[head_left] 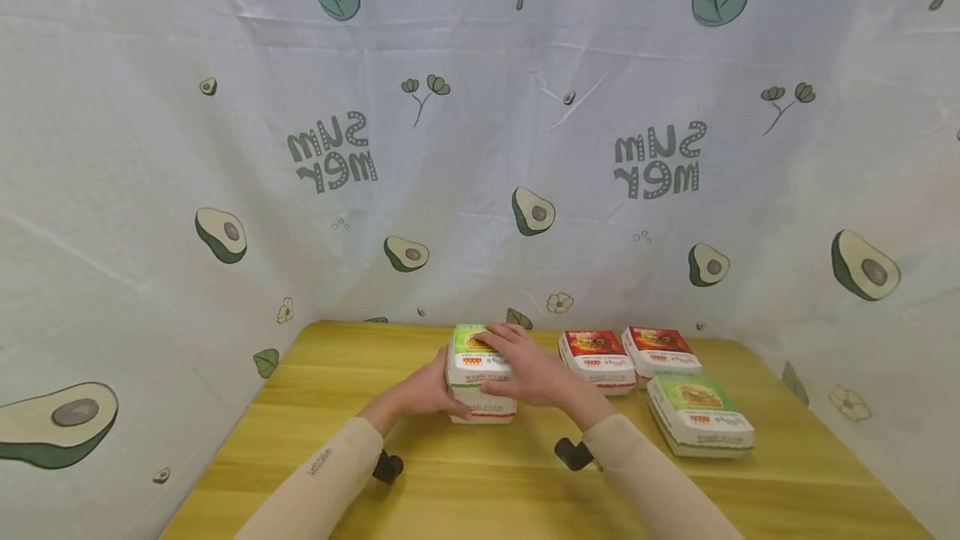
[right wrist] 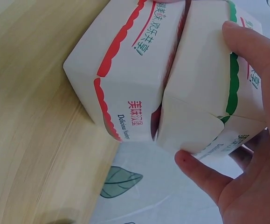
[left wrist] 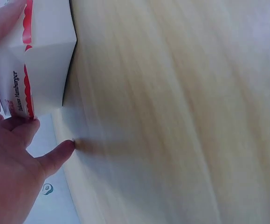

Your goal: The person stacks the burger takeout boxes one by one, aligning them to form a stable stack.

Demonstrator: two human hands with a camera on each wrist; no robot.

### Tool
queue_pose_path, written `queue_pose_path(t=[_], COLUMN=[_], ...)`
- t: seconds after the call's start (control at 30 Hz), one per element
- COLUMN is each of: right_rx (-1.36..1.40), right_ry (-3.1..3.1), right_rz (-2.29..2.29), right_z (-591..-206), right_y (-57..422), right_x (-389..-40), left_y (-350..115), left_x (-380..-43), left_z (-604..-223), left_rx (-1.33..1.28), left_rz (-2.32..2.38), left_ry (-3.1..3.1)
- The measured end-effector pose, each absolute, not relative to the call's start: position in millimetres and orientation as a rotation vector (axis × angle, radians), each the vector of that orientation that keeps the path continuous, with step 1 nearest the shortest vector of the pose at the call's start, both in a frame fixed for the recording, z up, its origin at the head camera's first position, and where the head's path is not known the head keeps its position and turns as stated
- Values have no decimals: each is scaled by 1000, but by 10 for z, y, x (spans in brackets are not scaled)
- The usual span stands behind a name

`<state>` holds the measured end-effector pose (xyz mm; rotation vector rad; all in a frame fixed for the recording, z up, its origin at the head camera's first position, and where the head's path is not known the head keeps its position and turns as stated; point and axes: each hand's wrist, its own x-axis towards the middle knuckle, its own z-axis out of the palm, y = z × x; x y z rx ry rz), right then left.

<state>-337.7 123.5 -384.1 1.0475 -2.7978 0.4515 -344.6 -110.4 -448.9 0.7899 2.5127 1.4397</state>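
Note:
Two burger boxes stand stacked on the wooden table, seen from the front in the head view. The upper one is a green-topped burger box (head_left: pixel 472 361) with a burger picture and green scalloped trim (right wrist: pixel 195 70). Under it sits a white burger box with red trim (head_left: pixel 487 416), its lid hidden by the box above. My right hand (head_left: pixel 528 367) grips the green box from the right, thumb on its front and fingers over the top. With my left hand (head_left: pixel 423 388) I hold the red-trimmed box at its left side, the thumb along its lower front.
To the right stand two red-topped burger boxes (head_left: pixel 597 354) side by side, with another green-topped burger box (head_left: pixel 701 415) in front of them. A white cloth printed with avocados and leaves (head_left: pixel 465 148) hangs behind the table (head_left: pixel 465 490).

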Motion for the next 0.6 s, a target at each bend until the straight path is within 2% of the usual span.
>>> queue_pose_path(t=[0.6], right_rx=[1036], right_ry=[-2801], right_rz=[442], right_z=[-3836], right_y=[1211], right_x=[-3393], left_y=[-1095], left_x=[-3444], left_z=[-4502], left_rx=[782], left_rz=[1478], left_ry=[2506])
